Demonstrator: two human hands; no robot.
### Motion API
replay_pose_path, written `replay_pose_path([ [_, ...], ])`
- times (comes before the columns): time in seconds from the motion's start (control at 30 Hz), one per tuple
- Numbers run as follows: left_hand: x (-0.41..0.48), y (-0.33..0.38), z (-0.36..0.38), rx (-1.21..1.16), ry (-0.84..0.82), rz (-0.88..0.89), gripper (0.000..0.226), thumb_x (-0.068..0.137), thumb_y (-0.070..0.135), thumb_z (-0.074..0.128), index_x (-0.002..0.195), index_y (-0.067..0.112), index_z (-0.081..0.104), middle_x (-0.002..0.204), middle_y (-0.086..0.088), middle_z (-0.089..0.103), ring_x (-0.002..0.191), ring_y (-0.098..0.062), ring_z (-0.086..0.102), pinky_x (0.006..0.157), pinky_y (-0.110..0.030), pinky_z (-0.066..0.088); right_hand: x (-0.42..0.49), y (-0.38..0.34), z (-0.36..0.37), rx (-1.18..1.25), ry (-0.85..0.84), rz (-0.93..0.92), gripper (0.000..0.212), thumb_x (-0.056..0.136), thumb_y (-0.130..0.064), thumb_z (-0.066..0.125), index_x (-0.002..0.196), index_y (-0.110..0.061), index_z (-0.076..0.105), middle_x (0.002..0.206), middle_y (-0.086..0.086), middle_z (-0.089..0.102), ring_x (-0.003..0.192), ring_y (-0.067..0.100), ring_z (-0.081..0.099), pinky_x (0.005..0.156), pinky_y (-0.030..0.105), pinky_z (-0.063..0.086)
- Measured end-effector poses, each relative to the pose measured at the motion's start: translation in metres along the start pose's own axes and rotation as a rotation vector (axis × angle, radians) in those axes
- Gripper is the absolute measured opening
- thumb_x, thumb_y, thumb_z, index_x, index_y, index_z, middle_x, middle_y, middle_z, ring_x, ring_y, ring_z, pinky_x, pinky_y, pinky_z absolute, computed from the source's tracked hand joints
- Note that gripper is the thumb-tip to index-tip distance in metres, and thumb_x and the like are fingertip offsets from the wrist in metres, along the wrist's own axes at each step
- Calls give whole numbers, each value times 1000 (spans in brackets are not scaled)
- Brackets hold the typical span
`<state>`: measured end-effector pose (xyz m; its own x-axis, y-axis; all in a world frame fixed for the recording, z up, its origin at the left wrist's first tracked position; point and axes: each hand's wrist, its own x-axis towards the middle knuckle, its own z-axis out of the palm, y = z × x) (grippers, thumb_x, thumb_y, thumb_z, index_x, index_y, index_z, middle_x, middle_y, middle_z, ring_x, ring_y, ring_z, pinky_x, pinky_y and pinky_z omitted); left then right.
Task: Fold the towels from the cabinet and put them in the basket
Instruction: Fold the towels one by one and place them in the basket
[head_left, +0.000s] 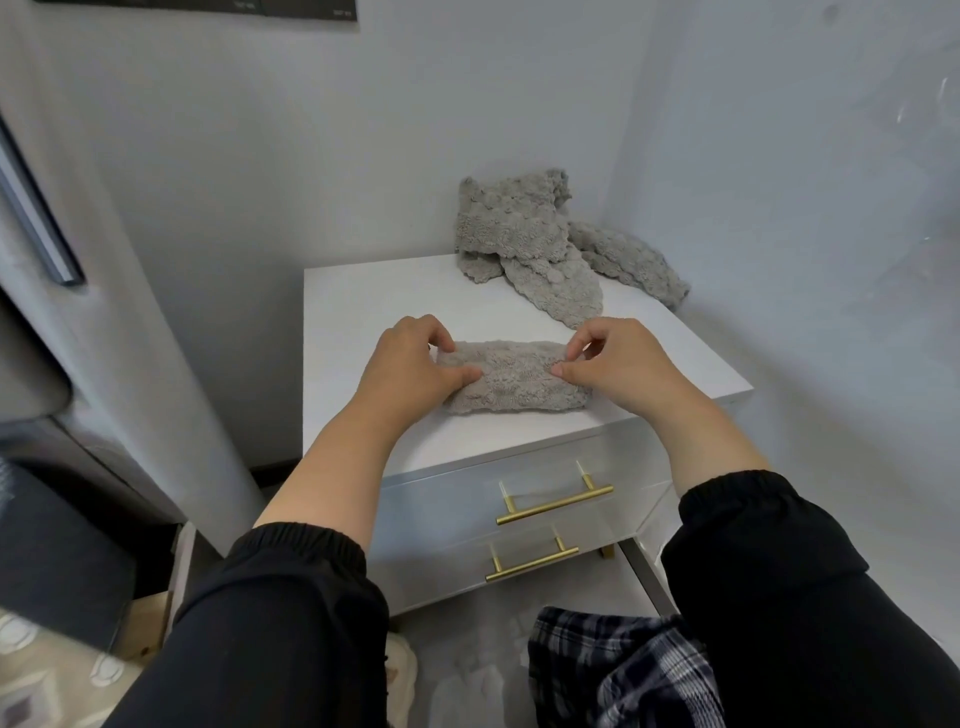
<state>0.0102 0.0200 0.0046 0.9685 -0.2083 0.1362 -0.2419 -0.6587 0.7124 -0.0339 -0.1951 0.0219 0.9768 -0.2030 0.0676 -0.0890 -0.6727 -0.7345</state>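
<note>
A small grey textured towel (514, 379) lies folded into a narrow strip on top of the white cabinet (363, 312). My left hand (410, 364) pinches the strip's left end, thumb laid on the cloth. My right hand (618, 364) pinches its right end with fingertips and thumb. A second grey towel (540, 244) lies rumpled at the cabinet's back right corner, partly leaning against the wall. No basket is in view.
The cabinet has two drawers with brass bar handles (556, 501); the lower drawer (519, 566) stands slightly out. Walls close in behind and to the right. A grey appliance door (36, 218) stands at the left. Plaid fabric (623, 670) lies low in front.
</note>
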Motion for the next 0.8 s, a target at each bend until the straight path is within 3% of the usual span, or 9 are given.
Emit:
replay_pose_path([
  [0.1,-2,-3,-2,-39,-164,-59,62,76,38,77,129,20,49,116,2,51,104,-15,50,86,-25,38,0,2,0,-60,-118,50,50,74,-20,81,118,-18,56,104,-2,50,96,14,50,80,23,38],
  [0.2,0,-5,-2,-54,-222,-38,66,75,34,78,132,17,51,119,0,60,109,-17,57,94,-29,44,3,6,0,-61,-190,80,69,73,-18,81,134,-17,49,121,4,50,113,18,49,92,25,38],
  [0.3,0,-4,-1,-77,-232,-43,71,74,31,80,136,17,48,126,-1,59,113,-16,55,98,-29,43,6,6,0,-59,-202,80,71,68,-14,84,132,-14,53,128,8,55,117,23,53,103,35,41],
  [0.43,-2,1,2,-122,-235,-67,80,74,27,80,142,16,40,136,0,51,122,-16,49,95,-22,36,5,3,1,-38,-220,106,59,68,-5,82,121,-9,59,112,7,63,104,22,60,92,31,47],
  [0.5,-3,5,5,-174,-222,-82,67,74,21,81,133,14,50,127,0,58,112,-16,56,89,-23,41,5,1,1,-16,-195,141,49,66,-4,83,111,-4,64,104,8,65,98,23,61,87,29,48],
  [0.57,-5,11,11,-237,-198,-95,44,72,16,81,112,11,64,108,-2,68,94,-16,63,78,-25,48,6,3,-1,48,-151,212,44,64,-4,84,104,0,67,102,12,68,97,26,63,88,33,51],
  [0.63,-5,18,17,-235,-178,-98,30,71,16,80,97,12,66,93,1,68,82,-14,62,69,-23,47,5,6,-4,136,-103,268,37,64,-2,83,98,2,68,100,15,70,95,28,66,88,36,53],
  [0.8,-7,40,40,-250,-143,-41,25,70,14,78,89,12,62,83,1,63,76,-14,57,66,-28,46,-6,23,-18,301,-9,310,34,58,0,80,90,-5,68,101,17,70,96,34,66,89,50,53],
])
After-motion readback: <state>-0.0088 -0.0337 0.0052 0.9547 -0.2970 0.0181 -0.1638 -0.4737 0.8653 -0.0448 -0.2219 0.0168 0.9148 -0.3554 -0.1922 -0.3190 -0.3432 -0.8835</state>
